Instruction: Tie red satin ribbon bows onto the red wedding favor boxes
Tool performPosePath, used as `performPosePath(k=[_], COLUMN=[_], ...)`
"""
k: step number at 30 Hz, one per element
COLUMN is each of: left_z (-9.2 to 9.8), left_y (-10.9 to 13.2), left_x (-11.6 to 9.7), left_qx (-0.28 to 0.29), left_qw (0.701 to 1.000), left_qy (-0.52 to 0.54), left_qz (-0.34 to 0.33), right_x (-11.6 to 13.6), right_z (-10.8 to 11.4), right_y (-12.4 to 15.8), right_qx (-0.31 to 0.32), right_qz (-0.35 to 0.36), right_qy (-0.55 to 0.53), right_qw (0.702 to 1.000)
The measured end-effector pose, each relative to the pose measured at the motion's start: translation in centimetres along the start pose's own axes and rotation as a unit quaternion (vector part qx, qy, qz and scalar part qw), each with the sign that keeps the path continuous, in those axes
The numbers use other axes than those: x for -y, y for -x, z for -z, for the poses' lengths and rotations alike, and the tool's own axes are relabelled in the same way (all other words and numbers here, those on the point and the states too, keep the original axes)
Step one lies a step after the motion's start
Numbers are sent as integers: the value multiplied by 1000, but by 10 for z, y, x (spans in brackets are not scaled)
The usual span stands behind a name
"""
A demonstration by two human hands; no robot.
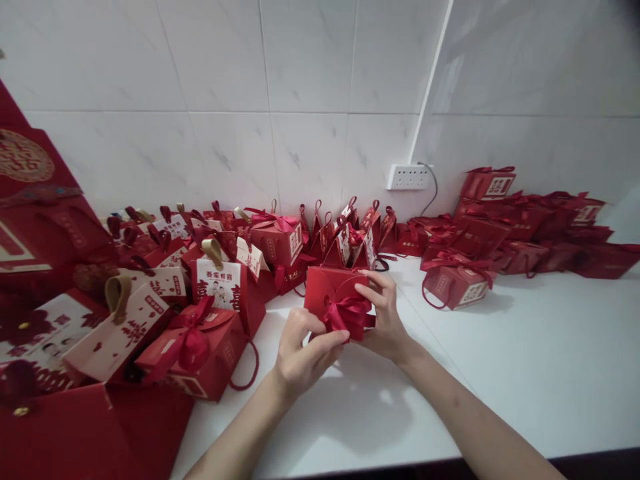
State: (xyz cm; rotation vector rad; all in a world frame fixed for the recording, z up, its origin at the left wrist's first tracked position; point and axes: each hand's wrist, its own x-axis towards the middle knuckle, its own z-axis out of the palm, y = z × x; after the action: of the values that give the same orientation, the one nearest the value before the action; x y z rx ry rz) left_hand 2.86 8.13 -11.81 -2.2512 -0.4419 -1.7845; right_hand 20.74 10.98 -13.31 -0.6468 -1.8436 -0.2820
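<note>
A red gift box with a shiny red ribbon bow is held up in front of me, its bow side facing me. My right hand grips the box from its right side, fingers on the upper edge and the thumb side partly hidden. My left hand is closed at the lower left of the box, the fingertips pinched at the ribbon. Just left of it, a red box with a bow and a cord handle rests on the white table.
Red and white gift boxes crowd the left side and the wall. A stack of red boxes stands at the back right, with a bow-tied box in front. A white power strip is fixed to the tiled wall, its cable hanging down.
</note>
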Motion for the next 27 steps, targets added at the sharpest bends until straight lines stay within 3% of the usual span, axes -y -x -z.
performPosePath(k=[3, 5, 6, 7, 8, 9, 11, 12, 13, 15, 17, 20, 23, 25, 27], left_z=[-1, -1, 0, 0, 0, 0, -1, -2, -3, -6, -8, -10, -13, -16, -19], left_y=[-1, -3, -3, -3, -3, -2, 1, 2, 4, 6, 8, 10, 14, 18, 22], left_x=[7, 15, 20, 25, 30, 35, 41, 43, 44, 44, 44, 43, 43, 42, 41], left_qx=[-76, -137, -161, -177, -187, -192, -178, -165, -150, -120, -88, -38, 49, 158, 258], left_qw=[991, 955, 924, 890, 859, 838, 826, 829, 834, 844, 853, 866, 886, 904, 907], left_qy=[26, 19, 18, 24, 35, 45, 54, 53, 51, 55, 62, 70, 68, 49, 39], left_qz=[110, 264, 346, 419, 475, 510, 532, 532, 529, 520, 510, 493, 456, 395, 330], right_x=[0, 1, 2, 4, 7, 9, 15, 18, 21, 28, 34, 46, 63, 79, 95], right_z=[-1, -3, -4, -5, -5, -5, -2, 1, 5, 14, 25, 49, 86, 118, 155], right_y=[0, -1, -3, -5, -8, -12, -19, -22, -24, -25, -21, -11, 0, 8, 16], right_qx=[9, 15, 14, 12, 10, 9, 0, -6, -12, -32, -52, -90, -122, -138, -157], right_qz=[-42, -153, -237, -329, -419, -496, -594, -616, -627, -632, -639, -664, -698, -721, -728], right_qy=[-25, -116, -193, -284, -381, -470, -597, -637, -665, -697, -701, -664, -590, -528, -447], right_qw=[999, 981, 952, 900, 824, 731, 539, 464, 406, 339, 314, 332, 386, 427, 496])
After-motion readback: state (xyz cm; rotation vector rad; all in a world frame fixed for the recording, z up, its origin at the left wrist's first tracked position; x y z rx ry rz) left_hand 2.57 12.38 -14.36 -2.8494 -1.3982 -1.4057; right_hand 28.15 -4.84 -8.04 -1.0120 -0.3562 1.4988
